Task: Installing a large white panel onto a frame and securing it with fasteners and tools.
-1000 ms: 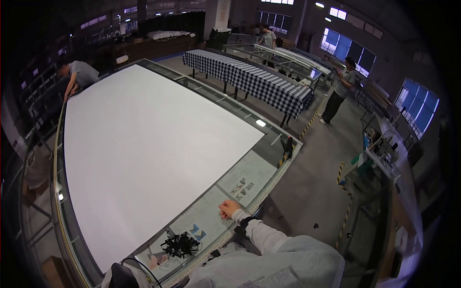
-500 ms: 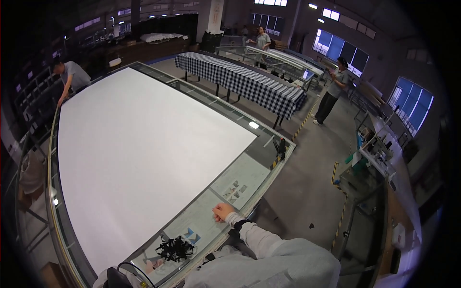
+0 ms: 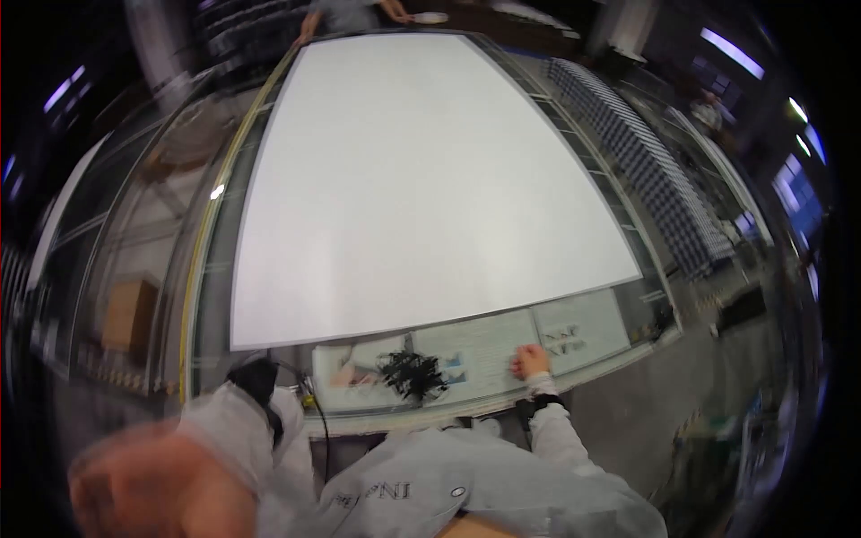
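A large white sheet [image 3: 421,179] lies flat on a long glass-topped table [image 3: 619,369]. My right hand [image 3: 531,360] rests at the near edge, fingers curled; whether anything is inside them is hidden. Beneath it, printed papers [image 3: 484,345] show on the tabletop. To its left sits a tangled bunch of black strips [image 3: 413,377]. Large and smeared by motion, my left hand [image 3: 161,484] is raised at the lower left, away from the table. A black item [image 3: 254,378] with a thin cable [image 3: 325,421] is beside my left sleeve.
Another person [image 3: 350,13] stands at the table's far end, hands by its edge. A bench covered in checked cloth [image 3: 641,161] runs along the right. On the left, a cardboard box [image 3: 130,314] stands beside metal framing.
My view has swung left, so the table now runs straight ahead. My left hand has come into sight, blurred. The right hand remains at the near edge, fingers curled.
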Motion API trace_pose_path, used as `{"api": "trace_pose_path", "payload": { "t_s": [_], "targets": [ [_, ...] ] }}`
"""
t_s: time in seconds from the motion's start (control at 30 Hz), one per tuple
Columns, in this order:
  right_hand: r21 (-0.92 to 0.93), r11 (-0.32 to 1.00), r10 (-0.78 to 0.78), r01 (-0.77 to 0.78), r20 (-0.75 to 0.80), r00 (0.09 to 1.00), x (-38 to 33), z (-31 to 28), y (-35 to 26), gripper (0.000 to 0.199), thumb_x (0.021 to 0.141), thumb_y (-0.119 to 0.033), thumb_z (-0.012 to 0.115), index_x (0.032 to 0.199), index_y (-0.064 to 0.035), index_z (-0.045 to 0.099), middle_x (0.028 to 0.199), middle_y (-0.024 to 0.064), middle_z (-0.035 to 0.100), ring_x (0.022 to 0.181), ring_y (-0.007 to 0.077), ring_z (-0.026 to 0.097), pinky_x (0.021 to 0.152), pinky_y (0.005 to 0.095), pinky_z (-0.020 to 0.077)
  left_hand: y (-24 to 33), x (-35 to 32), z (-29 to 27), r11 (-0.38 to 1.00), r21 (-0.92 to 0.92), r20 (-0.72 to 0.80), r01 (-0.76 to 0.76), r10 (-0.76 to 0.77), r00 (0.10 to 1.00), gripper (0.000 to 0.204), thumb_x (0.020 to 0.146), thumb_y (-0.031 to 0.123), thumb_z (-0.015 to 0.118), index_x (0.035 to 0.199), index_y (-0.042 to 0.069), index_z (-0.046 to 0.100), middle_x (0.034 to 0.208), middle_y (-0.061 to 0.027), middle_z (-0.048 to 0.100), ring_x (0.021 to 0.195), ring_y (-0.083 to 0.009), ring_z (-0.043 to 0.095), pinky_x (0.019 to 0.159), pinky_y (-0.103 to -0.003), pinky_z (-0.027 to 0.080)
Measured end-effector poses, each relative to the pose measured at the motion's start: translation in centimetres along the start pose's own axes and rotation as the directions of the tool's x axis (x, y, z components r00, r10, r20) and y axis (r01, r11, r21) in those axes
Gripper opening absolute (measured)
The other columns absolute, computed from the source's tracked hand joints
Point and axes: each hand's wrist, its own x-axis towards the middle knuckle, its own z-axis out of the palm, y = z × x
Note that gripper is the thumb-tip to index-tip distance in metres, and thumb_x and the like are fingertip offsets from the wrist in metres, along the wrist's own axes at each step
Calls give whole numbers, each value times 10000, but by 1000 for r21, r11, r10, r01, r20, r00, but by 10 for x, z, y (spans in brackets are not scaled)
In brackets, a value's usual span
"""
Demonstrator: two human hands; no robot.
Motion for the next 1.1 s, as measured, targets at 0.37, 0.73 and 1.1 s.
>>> {"api": "trace_pose_path", "payload": {
  "t_s": [0.37, 0.73, 1.1],
  "targets": [
    [-147, 984, -109, 98, -67, 992, -12, 19, -4, 161, 758, -196, 499, 727, -39, 477, 515, 48, 492, 361, 101, 446, 310, 209, 343, 37, -122, -385, -358, 594, -669, -720, -717, -196, 627, 621, 348, 610, 1114, 70, 340, 1159, -132, 322, 1084, -275, 302, 883, -372, 284],
    [26, 991, 127, -128, 29, 991, -10, -4, -18, 162, 746, -167, 509, 780, -10, 486, 621, 76, 533, 513, 159, 535, 453, 263, 450, 45, -163, -473, -383, 692, -661, -612, -677, -324, 462, 550, 73, 623, 957, -28, 429, 896, -199, 522, 860, -299, 509, 740, -328, 397],
    [-570, 821, -404, 25, -550, 731, 135, -225, -43, 182, 663, -198, 574, 809, -88, 567, 765, 72, 584, 715, 209, 553, 662, 284, 428, 23, -186, -525, -628, 628, -776, -459, -554, -303, 583, 647, -70, 416, 1183, 106, 265, 975, -226, 484, 819, -312, 524, 660, -422, 427]
  ]
}}
